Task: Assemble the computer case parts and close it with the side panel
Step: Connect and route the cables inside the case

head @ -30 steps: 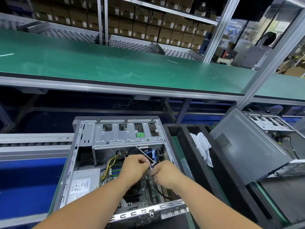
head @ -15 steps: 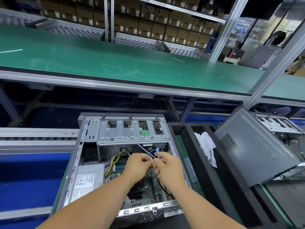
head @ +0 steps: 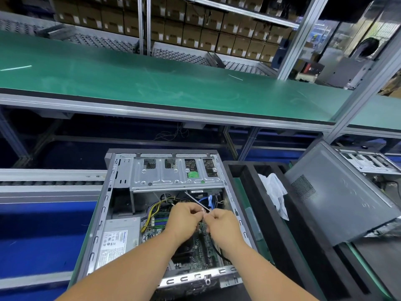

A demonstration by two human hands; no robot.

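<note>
Fingers of my left hand (head: 186, 216) and right hand (head: 219, 224) pinch a thin cable (head: 196, 202) over the open case (head: 121, 213). Tugging too hard could, I judge, unseat nearby connectors.

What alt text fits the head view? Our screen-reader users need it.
Two bare hands, left hand and right hand, pinch a thin cable over the motherboard inside an open computer case. A grey side panel leans to the right, not yet fitted.
</note>
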